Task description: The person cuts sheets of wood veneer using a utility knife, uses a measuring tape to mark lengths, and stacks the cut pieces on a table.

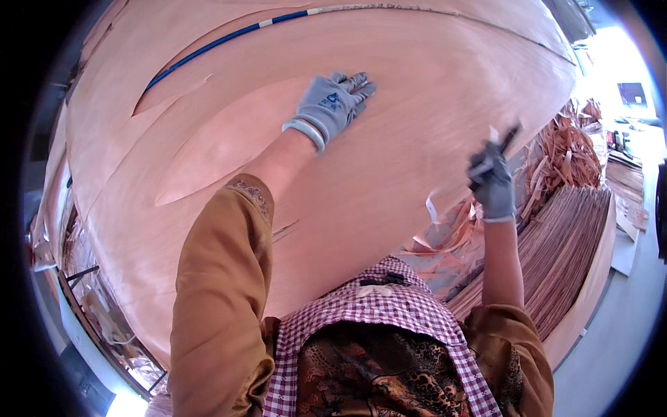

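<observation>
My left hand (328, 104), in a grey glove, lies flat on a wide sheet of pinkish wood veneer (389, 174), its fingers stretched and slightly apart. My right hand (493, 181), in a darker-looking grey glove, is raised near the sheet's right edge. Its fingers are closed round a dark, slim tool (512, 136), smeared by motion, so its exact kind does not show. A small pale scrap (494, 132) shows beside the tool. Left of my left hand, a paler, pointed patch of veneer (229, 139) shows with curved edges.
Across the far side lies a long thin rod (236, 35), blue with white bands, then mottled grey. On the right are tangled veneer strips (570, 153) and a tall stack of veneer sheets (542, 250). Torn scraps (451, 236) hang by the near right edge. A dark metal frame (83, 274) stands at left.
</observation>
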Action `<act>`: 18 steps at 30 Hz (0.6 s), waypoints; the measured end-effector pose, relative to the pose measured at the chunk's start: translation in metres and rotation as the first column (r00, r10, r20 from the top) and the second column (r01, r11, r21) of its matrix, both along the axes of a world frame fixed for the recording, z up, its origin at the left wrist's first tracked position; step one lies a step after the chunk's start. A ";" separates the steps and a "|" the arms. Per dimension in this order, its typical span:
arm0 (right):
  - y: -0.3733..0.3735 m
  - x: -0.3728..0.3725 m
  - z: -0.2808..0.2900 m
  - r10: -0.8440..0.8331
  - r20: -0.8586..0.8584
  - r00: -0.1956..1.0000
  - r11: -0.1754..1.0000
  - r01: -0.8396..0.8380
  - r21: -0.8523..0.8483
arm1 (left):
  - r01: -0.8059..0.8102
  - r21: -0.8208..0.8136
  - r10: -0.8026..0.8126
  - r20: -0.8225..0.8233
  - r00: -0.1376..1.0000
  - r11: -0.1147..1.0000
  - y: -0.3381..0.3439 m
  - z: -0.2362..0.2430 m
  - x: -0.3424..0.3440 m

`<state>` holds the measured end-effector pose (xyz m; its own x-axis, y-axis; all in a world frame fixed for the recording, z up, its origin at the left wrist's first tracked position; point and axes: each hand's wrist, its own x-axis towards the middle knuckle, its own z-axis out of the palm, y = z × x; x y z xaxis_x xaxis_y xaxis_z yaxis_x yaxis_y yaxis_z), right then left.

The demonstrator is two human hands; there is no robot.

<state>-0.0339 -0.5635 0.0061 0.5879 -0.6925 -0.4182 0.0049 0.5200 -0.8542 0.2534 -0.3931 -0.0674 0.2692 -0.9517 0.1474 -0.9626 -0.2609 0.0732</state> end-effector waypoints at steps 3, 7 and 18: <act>-0.042 -0.102 -0.016 -0.298 0.118 0.947 0.954 0.293 0.056 | -0.007 0.011 0.007 0.027 1.000 1.000 -0.003 0.013 -0.003; -0.035 -0.189 -0.047 -0.275 0.052 0.960 0.961 0.272 0.047 | 0.023 -0.021 -0.023 0.002 1.000 1.000 0.005 0.012 0.001; -0.144 -0.375 -0.075 -0.736 -0.280 0.617 0.655 0.544 -0.524 | -0.001 -0.044 -0.003 -0.099 0.995 0.999 0.020 0.016 -0.001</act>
